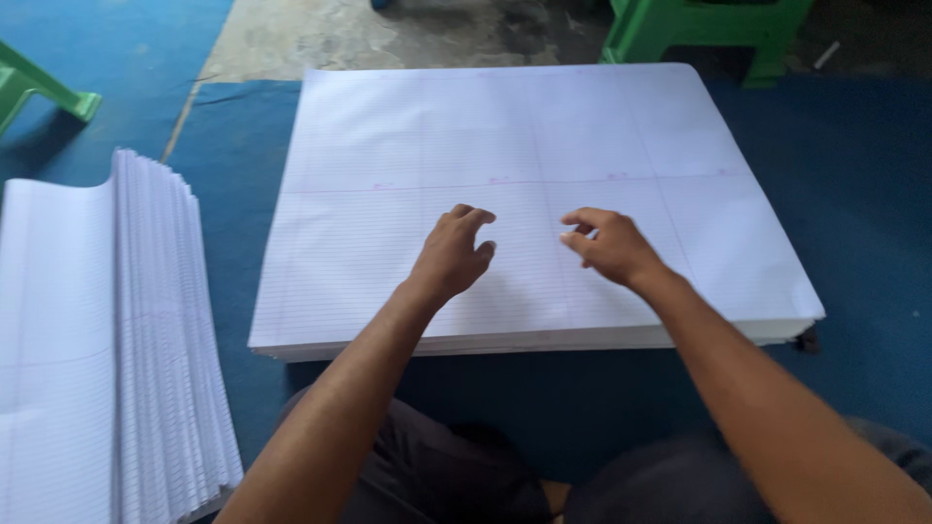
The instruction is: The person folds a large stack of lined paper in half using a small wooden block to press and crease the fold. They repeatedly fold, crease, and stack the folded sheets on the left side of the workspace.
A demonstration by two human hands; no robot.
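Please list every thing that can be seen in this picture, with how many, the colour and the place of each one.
large stack of ruled sheets: one, white with faint lines, middle, on the blue mat
fanned pile of ruled sheets: one, white, left edge, beside the large stack
mat: one, blue, under both stacks
bare floor: one patch, grey, top middle
plastic stool: one, green, top right, partly out of view
plastic leg: one, green, top left
left hand: one, over the middle of the large stack, fingers curled
right hand: one, beside the left hand, fingers curled over the top sheet
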